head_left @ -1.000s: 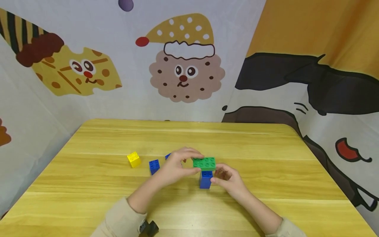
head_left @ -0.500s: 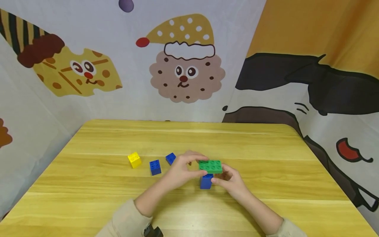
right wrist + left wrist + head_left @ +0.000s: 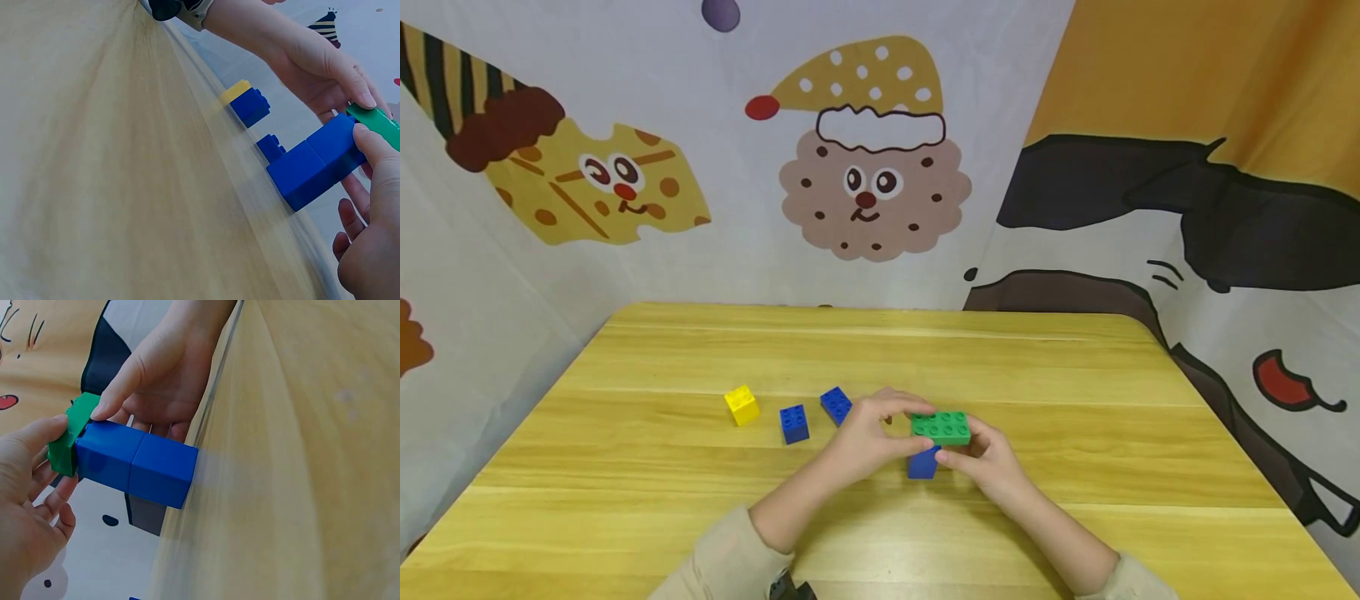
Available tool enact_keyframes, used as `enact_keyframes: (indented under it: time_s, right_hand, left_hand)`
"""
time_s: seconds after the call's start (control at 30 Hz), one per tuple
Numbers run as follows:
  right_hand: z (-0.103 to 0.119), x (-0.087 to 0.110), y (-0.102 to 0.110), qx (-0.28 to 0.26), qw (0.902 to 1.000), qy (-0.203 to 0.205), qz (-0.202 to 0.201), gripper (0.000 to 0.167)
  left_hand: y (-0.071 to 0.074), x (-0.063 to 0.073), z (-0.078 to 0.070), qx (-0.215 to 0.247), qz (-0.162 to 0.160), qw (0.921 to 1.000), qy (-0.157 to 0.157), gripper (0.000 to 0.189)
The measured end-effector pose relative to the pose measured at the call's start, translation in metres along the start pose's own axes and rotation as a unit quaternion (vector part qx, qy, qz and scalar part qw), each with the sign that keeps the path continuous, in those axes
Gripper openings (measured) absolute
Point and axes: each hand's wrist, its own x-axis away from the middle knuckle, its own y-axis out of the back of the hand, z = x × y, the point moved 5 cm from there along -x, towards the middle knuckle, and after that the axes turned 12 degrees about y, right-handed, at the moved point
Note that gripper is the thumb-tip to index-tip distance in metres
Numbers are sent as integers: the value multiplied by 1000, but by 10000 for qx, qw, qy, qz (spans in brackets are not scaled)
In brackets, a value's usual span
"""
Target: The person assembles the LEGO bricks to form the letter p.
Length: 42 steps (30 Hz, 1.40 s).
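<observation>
left hand (image 3: 871, 429) pinches a green rectangular plastic brick (image 3: 943, 428) at the top of a blue two-block plastic tower (image 3: 922, 468); right hand (image 3: 992, 461) grips the tower; tabletop (image 3: 1075, 392) far edge's way off

Counter (image 3: 880, 342): one, light yellow-brown wood-grain top, far corners rounded, soft sheen along the near part. Backdrop (image 3: 737, 267): pale, rising behind the counter and along its left side, creased at left. Prints thereon: cheese figure (image 3: 647, 196), left; speckled round figure (image 3: 875, 229) in a dotted yellow cap (image 3: 865, 79), centre; purple oval (image 3: 721, 13), top; large black-and-white figure (image 3: 1262, 217) under an orange field (image 3: 1150, 67), right.
</observation>
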Motion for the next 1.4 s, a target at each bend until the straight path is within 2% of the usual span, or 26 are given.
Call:
enact_keyframes:
  time_s: [0.4, 1.13, 1.4]
  right_hand:
    - [0, 1, -1, -124, 9999, -33, -1, 33]
    - [-1, 1, 0, -24, 9996, -262, -46, 35]
    - [0, 1, 0, 30, 10000, -69, 14, 34]
  left_hand:
    - [-2, -1, 1, -26, 133, 9999, 66, 33]
    - [-5, -1, 7, 365, 149, 9963, 770, 29]
    - [-6, 0, 7, 364, 95, 9957, 846, 28]
